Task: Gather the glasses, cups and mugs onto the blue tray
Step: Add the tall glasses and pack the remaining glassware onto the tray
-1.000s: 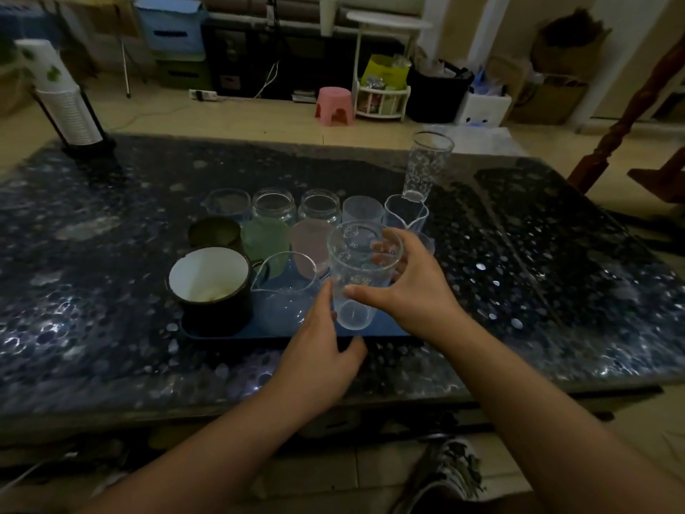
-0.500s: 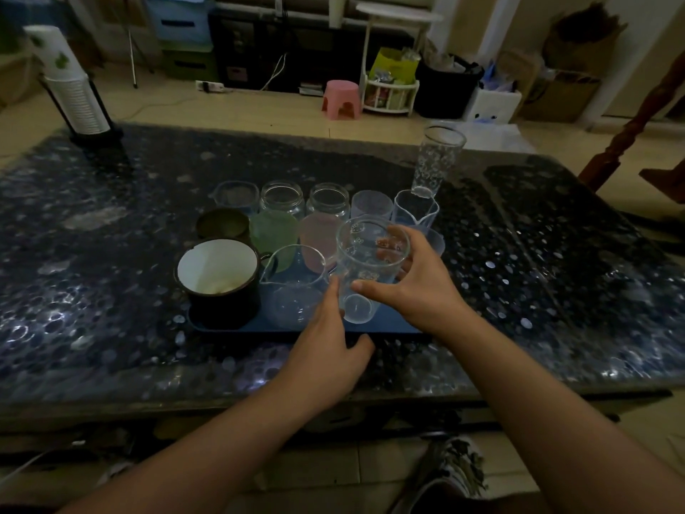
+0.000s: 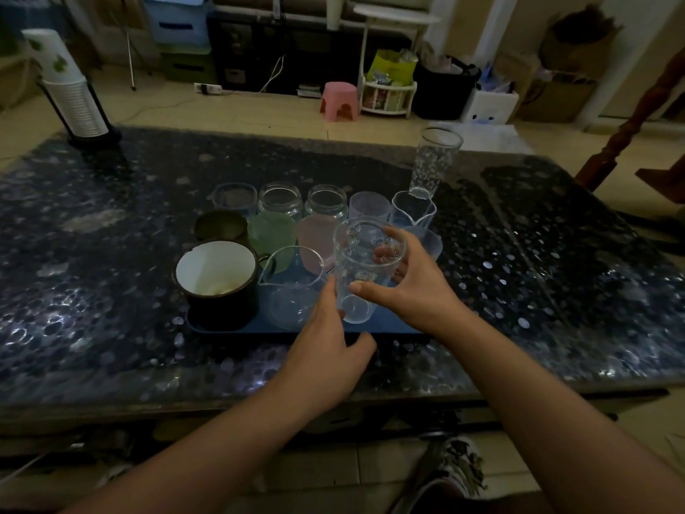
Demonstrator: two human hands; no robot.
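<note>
A blue tray (image 3: 393,327) lies on the dark table, crowded with several glasses, jars and cups. A black enamel mug (image 3: 217,281) with a white inside stands at its front left, a clear beaker (image 3: 291,285) beside it. My right hand (image 3: 415,287) grips a tall clear printed glass (image 3: 365,267) over the tray's front edge, thumb in front, fingers behind. My left hand (image 3: 326,350) touches the glass's lower left side with straight fingers. Another tall printed glass (image 3: 433,163) stands on the table behind the tray's right end.
A holder with stacked paper cups (image 3: 68,87) stands at the table's far left corner. The dark speckled table (image 3: 556,276) stretches right of the tray. Beyond it are a pink stool (image 3: 339,102), a white rack and boxes on the floor.
The glass in my right hand has stayed at the tray's front, sinking slightly. My left hand stays against its lower side. The view has shifted a little.
</note>
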